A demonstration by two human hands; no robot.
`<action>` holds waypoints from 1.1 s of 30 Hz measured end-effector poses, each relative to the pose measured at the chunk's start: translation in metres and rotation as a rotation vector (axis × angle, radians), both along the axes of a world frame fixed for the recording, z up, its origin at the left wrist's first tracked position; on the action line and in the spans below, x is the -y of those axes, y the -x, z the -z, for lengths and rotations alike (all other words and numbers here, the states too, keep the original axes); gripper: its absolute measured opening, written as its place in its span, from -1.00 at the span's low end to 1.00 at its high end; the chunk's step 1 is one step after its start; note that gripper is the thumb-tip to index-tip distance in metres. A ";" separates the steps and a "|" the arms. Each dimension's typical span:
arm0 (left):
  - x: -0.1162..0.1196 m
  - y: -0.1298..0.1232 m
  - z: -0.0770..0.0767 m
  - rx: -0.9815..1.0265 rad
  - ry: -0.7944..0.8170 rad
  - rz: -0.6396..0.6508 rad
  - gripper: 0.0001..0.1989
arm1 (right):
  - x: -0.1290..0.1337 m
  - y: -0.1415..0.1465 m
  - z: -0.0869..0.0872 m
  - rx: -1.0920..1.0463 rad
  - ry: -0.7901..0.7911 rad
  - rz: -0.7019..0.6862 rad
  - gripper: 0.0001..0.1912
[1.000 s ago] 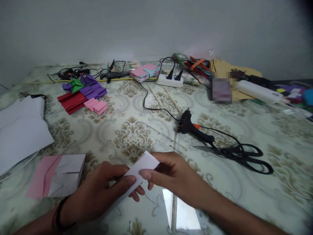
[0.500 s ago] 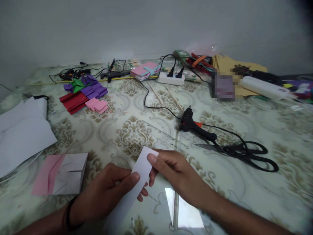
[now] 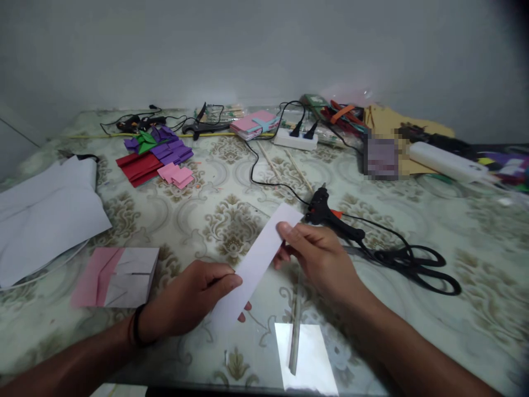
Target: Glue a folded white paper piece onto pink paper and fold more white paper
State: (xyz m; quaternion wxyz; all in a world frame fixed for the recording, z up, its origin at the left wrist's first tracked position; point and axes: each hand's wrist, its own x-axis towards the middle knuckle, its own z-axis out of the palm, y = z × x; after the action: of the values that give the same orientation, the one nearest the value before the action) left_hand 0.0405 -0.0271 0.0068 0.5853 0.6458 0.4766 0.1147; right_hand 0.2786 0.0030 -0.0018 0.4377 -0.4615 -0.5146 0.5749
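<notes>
A white paper strip (image 3: 258, 259) is held slantwise above the table between both hands. My left hand (image 3: 194, 298) pinches its lower part, thumb on top and fingertips showing beneath. Near the upper end, my right hand (image 3: 318, 253) grips the strip with the thumb over its right edge. Just beyond the right hand lies a black glue gun (image 3: 330, 215) with its cord. Black-handled scissors (image 3: 413, 262) rest right of that hand, their blades partly hidden. Left of my left hand sits a folded pink and white paper piece (image 3: 119, 277).
Large white paper sheets (image 3: 45, 220) lie at the left. Folded red paper (image 3: 140, 168), purple paper (image 3: 171, 150) and pink paper (image 3: 176, 174) pieces sit behind. A white power strip (image 3: 295, 139) has two plugs in it. A glue stick (image 3: 295, 336) lies over a white paper piece (image 3: 314, 358).
Both hands have spread further apart along the strip, the right one moving up and rightward. More of the white strip shows between them. The camera view has tilted and shifted slightly.
</notes>
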 end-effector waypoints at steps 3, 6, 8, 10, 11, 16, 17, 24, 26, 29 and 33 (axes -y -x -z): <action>-0.001 0.000 -0.001 -0.056 -0.110 0.021 -0.54 | -0.006 -0.008 0.003 -0.082 0.001 0.043 -0.54; 0.000 -0.001 -0.003 0.011 -0.006 0.001 -0.58 | -0.011 -0.012 0.004 -0.111 -0.021 0.089 -0.57; 0.002 -0.002 -0.003 0.082 0.122 -0.030 -0.61 | -0.013 -0.013 0.005 -0.127 -0.047 0.136 -0.57; 0.004 -0.002 -0.002 0.129 0.198 -0.052 -0.64 | -0.014 -0.013 0.007 -0.130 -0.080 0.190 -0.56; 0.004 -0.003 -0.001 0.140 0.209 -0.057 -0.66 | -0.014 -0.012 0.008 -0.125 -0.089 0.205 -0.56; 0.002 -0.001 0.000 0.113 0.130 -0.080 -0.65 | -0.006 -0.001 0.005 0.046 -0.021 0.016 -0.52; 0.001 0.000 0.000 0.083 0.085 -0.066 -0.67 | -0.004 0.002 0.004 0.092 -0.004 -0.033 -0.51; -0.004 0.002 -0.003 0.092 -0.032 -0.048 -0.68 | 0.014 0.021 -0.001 0.217 0.096 -0.357 -0.50; -0.004 0.002 -0.001 0.078 -0.028 -0.047 -0.65 | 0.016 0.024 0.000 0.208 0.130 -0.396 -0.51; -0.004 0.004 0.000 0.069 -0.056 -0.061 -0.62 | 0.017 0.025 0.002 0.197 0.164 -0.414 -0.54; -0.008 0.008 -0.001 0.098 -0.168 -0.173 -0.60 | 0.020 0.025 0.005 0.184 0.214 -0.490 -0.59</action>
State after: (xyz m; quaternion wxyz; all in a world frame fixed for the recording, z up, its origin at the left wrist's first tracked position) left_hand 0.0328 -0.0194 0.0080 0.5399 0.6425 0.4901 0.2357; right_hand 0.2531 -0.0166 -0.0066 0.1861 -0.4171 -0.5848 0.6704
